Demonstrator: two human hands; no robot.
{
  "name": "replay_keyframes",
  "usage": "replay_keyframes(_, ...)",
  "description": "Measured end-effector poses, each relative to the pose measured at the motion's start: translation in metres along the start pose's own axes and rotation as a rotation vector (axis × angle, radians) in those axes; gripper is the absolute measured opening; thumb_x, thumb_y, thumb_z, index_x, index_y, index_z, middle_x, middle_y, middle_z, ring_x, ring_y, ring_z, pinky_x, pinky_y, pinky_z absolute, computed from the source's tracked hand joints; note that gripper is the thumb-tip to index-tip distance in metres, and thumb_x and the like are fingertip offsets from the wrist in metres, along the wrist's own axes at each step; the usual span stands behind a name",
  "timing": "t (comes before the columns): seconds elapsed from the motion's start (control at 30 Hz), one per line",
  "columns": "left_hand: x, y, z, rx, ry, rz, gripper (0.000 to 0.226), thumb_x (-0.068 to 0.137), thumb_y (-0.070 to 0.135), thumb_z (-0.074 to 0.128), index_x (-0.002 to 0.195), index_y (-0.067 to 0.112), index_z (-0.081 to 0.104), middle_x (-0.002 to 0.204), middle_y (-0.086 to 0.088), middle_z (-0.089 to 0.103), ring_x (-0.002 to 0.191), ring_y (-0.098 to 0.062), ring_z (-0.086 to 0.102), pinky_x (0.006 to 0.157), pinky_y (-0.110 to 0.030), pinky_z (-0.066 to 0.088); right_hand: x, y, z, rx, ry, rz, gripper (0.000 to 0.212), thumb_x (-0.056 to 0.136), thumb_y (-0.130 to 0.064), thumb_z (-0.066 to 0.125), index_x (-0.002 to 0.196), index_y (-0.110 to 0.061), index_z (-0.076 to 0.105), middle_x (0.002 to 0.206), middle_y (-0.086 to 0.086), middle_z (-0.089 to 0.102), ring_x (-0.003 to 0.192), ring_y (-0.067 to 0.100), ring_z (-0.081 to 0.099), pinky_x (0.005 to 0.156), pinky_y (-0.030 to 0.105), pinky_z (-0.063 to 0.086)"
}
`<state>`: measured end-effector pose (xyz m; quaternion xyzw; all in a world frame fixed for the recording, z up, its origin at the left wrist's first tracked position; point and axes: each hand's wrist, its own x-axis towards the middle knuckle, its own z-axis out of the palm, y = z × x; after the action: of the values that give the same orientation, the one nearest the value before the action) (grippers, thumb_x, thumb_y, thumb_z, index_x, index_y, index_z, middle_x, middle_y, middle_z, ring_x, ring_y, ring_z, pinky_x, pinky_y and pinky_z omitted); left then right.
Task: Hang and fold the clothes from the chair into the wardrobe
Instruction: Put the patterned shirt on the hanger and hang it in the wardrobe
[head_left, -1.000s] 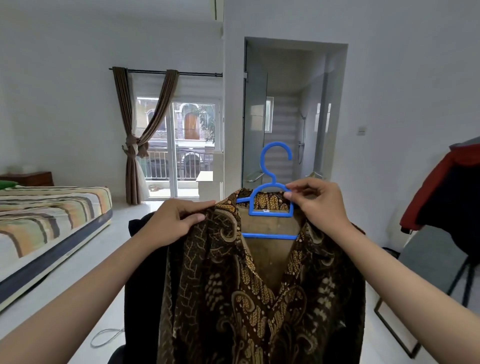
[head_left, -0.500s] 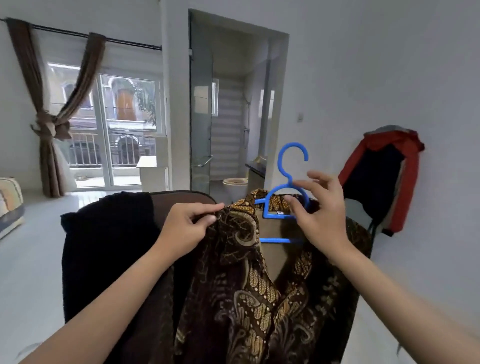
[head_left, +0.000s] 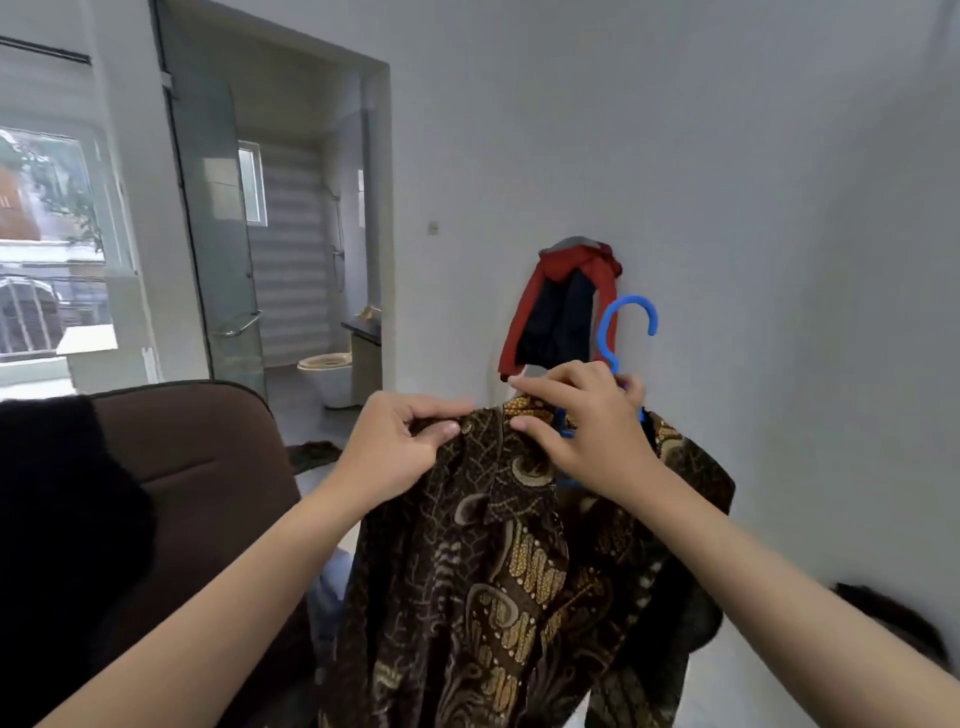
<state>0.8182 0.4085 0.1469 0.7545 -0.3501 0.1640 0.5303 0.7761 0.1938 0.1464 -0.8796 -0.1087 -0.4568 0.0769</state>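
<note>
A brown and gold batik shirt (head_left: 498, 582) hangs on a blue plastic hanger (head_left: 626, 332), held up in front of me. My left hand (head_left: 400, 447) pinches the shirt's left collar edge between thumb and fingers. My right hand (head_left: 587, 426) grips the collar and the hanger's neck just to the right; only the hanger's hook and a little of its frame show. The brown padded chair (head_left: 197, 467) stands at the left with a black garment (head_left: 57, 525) draped over its back.
A red and navy jacket (head_left: 563, 306) hangs on the white wall behind the hanger. The open bathroom doorway (head_left: 291, 244) with a toilet (head_left: 327, 376) lies beyond the chair. A window (head_left: 47, 228) is at far left. A dark object (head_left: 893, 618) sits at lower right.
The view has swung to the right, away from the bed and window. The shirt on its hanger moved right with my hands, and my two hands have come closer together at the collar.
</note>
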Motion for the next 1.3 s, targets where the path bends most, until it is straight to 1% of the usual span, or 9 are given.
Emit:
replay_keyframes(0.13,-0.022,0.039,0.054,-0.115,-0.08,0.019,0.039,0.082,-0.005,0.065,0.088,0.033,0.072,0.083,0.024,0.07,0.093,0.001,0.067,0.087,-0.012,0.048,-0.055,0.032,-0.064,-0.205,-0.006,0.053,0.044,0.082,-0.063,0.045,0.114,-0.041,0.065,0.09,-0.01,0.056,0.097,0.02,0.05,0.082,0.032,0.014)
replay_keyframes(0.47,-0.067,0.135,0.168,-0.281,-0.285,0.168,0.031,0.081,0.001,0.069,0.103,0.023,0.071,0.101,0.011,0.071,0.1,-0.002,0.065,0.092,-0.018,0.048,-0.139,0.075,-0.235,-0.385,-0.048,0.117,0.035,0.076,-0.049,0.061,0.102,-0.029,0.073,0.076,-0.005,0.043,0.085,0.021,0.039,0.08,0.033,0.014)
replay_keyframes(0.6,-0.072,0.161,0.2,-0.088,-0.363,0.329,0.039,0.079,0.011,0.072,0.11,0.036,0.067,0.097,0.012,0.063,0.092,-0.003,0.06,0.081,-0.019,0.048,-0.165,0.082,-0.296,-0.532,-0.106,0.194,0.033,0.075,-0.044,0.068,0.103,-0.027,0.074,0.075,0.0,0.048,0.082,0.03,0.048,0.079,0.042,0.025)
replay_keyframes(0.7,-0.078,0.182,0.226,0.041,-0.424,0.386,0.04,0.082,0.012,0.067,0.116,0.033,0.066,0.095,0.007,0.06,0.085,-0.01,0.06,0.077,-0.027,0.05,-0.187,0.081,-0.332,-0.64,-0.122,0.252,0.031,0.074,-0.039,0.074,0.102,-0.025,0.074,0.075,0.004,0.05,0.082,0.033,0.05,0.081,0.046,0.029)
replay_keyframes(0.83,-0.084,0.204,0.258,-0.165,-0.464,0.394,0.036,0.08,0.001,0.067,0.107,0.024,0.072,0.084,0.017,0.065,0.075,0.009,0.061,0.073,-0.009,0.048,-0.211,0.07,-0.374,-0.762,-0.131,0.366,0.032,0.074,-0.038,0.076,0.104,-0.025,0.074,0.076,0.002,0.048,0.085,0.033,0.048,0.086,0.046,0.027)
replay_keyframes(0.93,-0.086,0.219,0.275,-0.304,-0.52,0.397,0.028,0.082,-0.001,0.065,0.102,0.017,0.073,0.093,0.008,0.072,0.082,0.017,0.06,0.075,-0.002,0.045,-0.223,0.063,-0.402,-0.836,-0.135,0.439,0.032,0.075,-0.04,0.075,0.104,-0.027,0.074,0.075,0.002,0.051,0.086,0.033,0.048,0.083,0.037,0.02)
replay_keyframes(1.03,-0.094,0.235,0.283,-0.383,-0.539,0.392,0.022,0.082,0.007,0.068,0.101,0.019,0.072,0.09,0.011,0.07,0.081,0.01,0.063,0.076,-0.008,0.05,-0.232,0.053,-0.423,-0.89,-0.135,0.497,0.033,0.076,-0.041,0.073,0.106,-0.027,0.074,0.075,-0.001,0.046,0.086,0.031,0.046,0.08,0.034,0.017)
replay_keyframes(1.13,-0.105,0.249,0.287,-0.385,-0.59,0.412,0.034,0.07,0.02,0.081,0.102,0.025,0.069,0.09,0.021,0.061,0.082,0.004,0.059,0.074,-0.01,0.047,-0.241,0.039,-0.438,-0.934,-0.13,0.544,0.034,0.076,-0.041,0.073,0.107,-0.027,0.073,0.075,-0.003,0.042,0.085,0.03,0.043,0.08,0.035,0.018)
replay_keyframes(1.3,-0.118,0.265,0.304,-0.416,-0.683,0.443,0.033,0.074,0.003,0.075,0.103,0.019,0.07,0.095,0.01,0.065,0.083,-0.006,0.062,0.079,-0.009,0.047,-0.263,0.019,-0.463,-0.997,-0.167,0.641,0.036,0.076,-0.042,0.071,0.109,-0.028,0.072,0.076,-0.002,0.044,0.088,0.03,0.043,0.082,0.037,0.022)
